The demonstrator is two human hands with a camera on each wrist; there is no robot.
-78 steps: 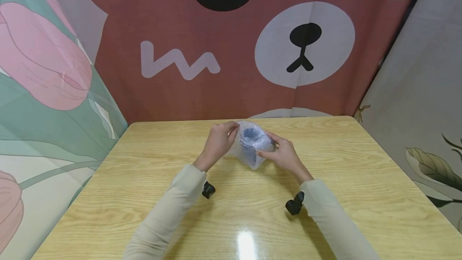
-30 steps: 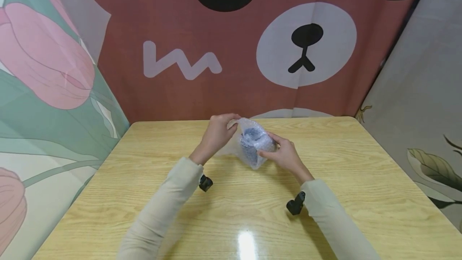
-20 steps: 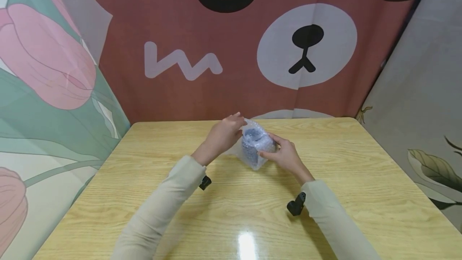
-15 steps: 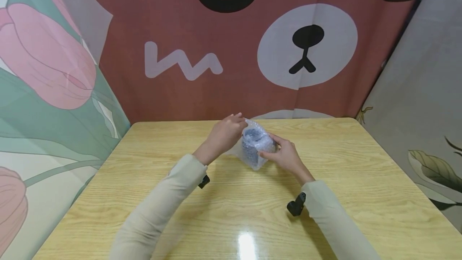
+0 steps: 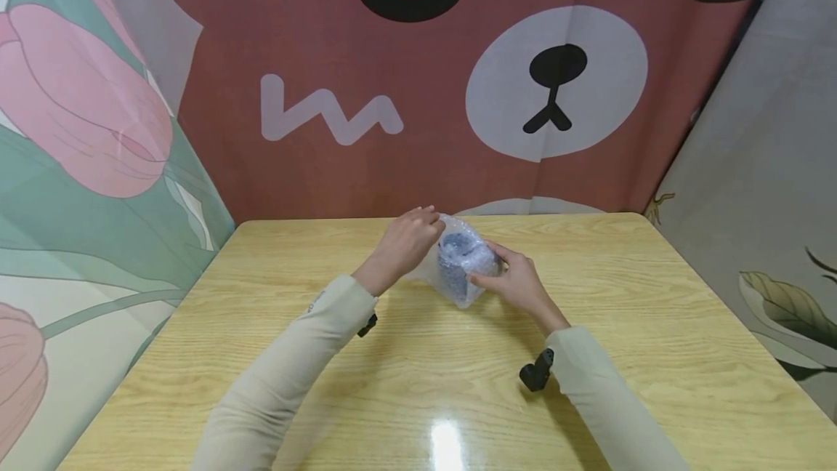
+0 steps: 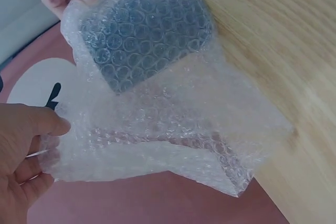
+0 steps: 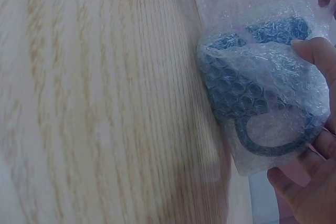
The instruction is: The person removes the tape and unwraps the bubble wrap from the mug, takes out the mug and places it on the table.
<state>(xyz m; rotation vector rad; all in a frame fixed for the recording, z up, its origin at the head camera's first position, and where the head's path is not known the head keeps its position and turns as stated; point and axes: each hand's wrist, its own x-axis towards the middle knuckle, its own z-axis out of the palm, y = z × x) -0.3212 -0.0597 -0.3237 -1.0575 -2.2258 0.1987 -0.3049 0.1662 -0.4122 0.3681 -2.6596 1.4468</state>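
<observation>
A blue mug (image 7: 231,90) with a curved handle (image 7: 273,149) shows through a clear bubble wrap bag (image 6: 131,158). In the head view the wrapped mug (image 5: 458,271) is at the table's far middle, between the two hands. My right hand (image 5: 516,282) grips it from the right through the wrap, thumb on the near side. At the bag's loose upper left edge is my left hand (image 5: 407,242). The left wrist view shows that hand's thumb and fingers (image 6: 50,121) pinching the bag's edge, apart from the mug.
The wooden table (image 5: 418,369) spreads in front and to both sides. A red curtain with a cartoon bear face (image 5: 327,166) hangs right behind its far edge. Patterned cloths hang on the left and right. Small black cameras (image 5: 537,371) sit at the wrists.
My left hand first lifted and drew the bag's edge leftward, then shifted right, its back turned more to the head view. My right hand has kept its grip in nearly the same place.
</observation>
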